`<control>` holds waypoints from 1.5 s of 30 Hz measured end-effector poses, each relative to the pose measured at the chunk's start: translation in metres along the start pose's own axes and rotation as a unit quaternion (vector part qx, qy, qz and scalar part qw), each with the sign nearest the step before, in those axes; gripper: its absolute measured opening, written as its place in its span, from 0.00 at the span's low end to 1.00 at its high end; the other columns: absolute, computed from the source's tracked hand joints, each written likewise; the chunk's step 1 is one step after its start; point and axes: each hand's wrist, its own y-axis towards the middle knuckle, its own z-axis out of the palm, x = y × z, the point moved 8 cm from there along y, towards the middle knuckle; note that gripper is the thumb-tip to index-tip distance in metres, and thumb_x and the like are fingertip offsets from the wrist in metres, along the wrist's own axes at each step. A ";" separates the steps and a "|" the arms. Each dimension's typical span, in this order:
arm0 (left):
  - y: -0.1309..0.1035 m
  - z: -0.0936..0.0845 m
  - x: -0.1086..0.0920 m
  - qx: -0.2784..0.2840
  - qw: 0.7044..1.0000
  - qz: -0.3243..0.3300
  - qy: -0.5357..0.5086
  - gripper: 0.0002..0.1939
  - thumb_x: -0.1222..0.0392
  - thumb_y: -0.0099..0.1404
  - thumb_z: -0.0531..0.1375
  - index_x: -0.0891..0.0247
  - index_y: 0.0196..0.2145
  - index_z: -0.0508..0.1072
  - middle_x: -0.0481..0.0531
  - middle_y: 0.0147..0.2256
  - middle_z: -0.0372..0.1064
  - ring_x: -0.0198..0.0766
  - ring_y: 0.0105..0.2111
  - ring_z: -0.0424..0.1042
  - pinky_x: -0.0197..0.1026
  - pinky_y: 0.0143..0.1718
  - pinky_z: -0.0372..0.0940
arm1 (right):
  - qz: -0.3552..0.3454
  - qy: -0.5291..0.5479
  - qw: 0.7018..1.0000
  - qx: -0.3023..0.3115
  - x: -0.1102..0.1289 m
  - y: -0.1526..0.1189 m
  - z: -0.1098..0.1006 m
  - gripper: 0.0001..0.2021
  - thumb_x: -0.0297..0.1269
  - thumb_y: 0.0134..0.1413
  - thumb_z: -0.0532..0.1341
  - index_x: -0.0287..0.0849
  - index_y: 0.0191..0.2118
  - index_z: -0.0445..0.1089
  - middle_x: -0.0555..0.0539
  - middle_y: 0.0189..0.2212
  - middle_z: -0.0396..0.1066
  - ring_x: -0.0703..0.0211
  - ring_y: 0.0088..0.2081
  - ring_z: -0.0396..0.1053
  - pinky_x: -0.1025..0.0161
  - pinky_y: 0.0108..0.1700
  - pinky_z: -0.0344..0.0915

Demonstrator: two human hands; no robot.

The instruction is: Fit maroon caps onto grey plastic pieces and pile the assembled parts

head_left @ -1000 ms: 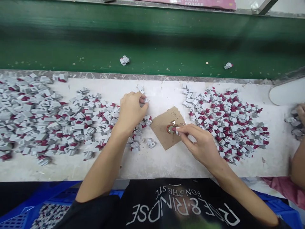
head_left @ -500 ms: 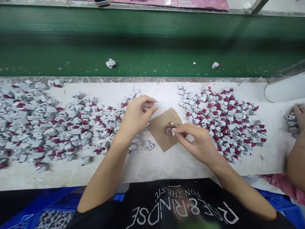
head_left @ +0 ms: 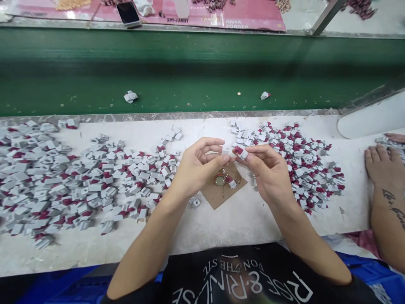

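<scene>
Shirt: black fabric with white lettering (head_left: 240,283), nearest of all, at the bottom edge between the two forearms.
Crates: blue plastic crates (head_left: 363,266) under the near table edge, left and right of the shirt.
Table: white worn worktop (head_left: 221,223), running left to right.
Card: brown cardboard square (head_left: 218,195) lying flat in the middle of the worktop, below both hands; a small round red-rimmed dish (head_left: 219,180) sits on it, with a small grey and maroon piece just to its right.
Left hand: left hand (head_left: 198,166) raised above the card, thumb and fingertips pinched together near the right hand's; what they pinch is too small to tell.
Right hand: right hand (head_left: 268,171) just right of the left, fingertips clamped on a small grey plastic clip with maroon insert (head_left: 241,152), held above the far edge of the card.
Left heap: wide spread of grey and maroon clips (head_left: 79,181), left of the hands.
Right heap: smaller pile of the same clips (head_left: 300,162), right of the hands.
Co-worker: another person's tattooed hand (head_left: 381,166) flat on the worktop at the far right.
Belt: green conveyor belt (head_left: 196,71) beyond the table, carrying two stray clips (head_left: 130,96), well apart.
Far side: pink printed mat (head_left: 202,14) with a dark phone (head_left: 127,13) on it.
</scene>
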 end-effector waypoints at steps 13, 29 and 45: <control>0.000 0.011 0.004 0.035 0.999 -0.025 -0.014 0.17 0.49 0.64 0.81 0.57 0.45 0.86 0.53 0.37 0.88 0.50 0.40 0.90 0.49 0.41 0.85 | -0.038 -0.032 0.999 0.008 0.004 0.000 0.000 0.06 0.47 0.68 0.75 0.53 0.44 0.86 0.48 0.41 0.86 0.52 0.43 0.85 0.52 0.47 0.85; 0.013 0.001 -0.007 0.039 0.998 0.013 0.056 0.13 0.52 0.62 0.81 0.56 0.41 0.87 0.55 0.41 0.89 0.51 0.42 0.89 0.53 0.46 0.86 | 0.014 -0.049 0.991 0.125 -0.001 0.018 0.014 0.09 0.47 0.66 0.75 0.49 0.44 0.86 0.46 0.41 0.88 0.51 0.43 0.86 0.51 0.48 0.86; 0.181 -0.078 -0.031 -0.206 0.926 0.041 0.313 0.09 0.67 0.65 0.72 0.59 0.34 0.75 0.59 0.37 0.83 0.51 0.43 0.83 0.57 0.53 0.77 | -0.052 -0.475 0.878 -0.030 0.011 0.225 0.036 0.05 0.32 0.64 0.69 0.45 0.44 0.79 0.36 0.53 0.79 0.36 0.53 0.79 0.43 0.59 0.74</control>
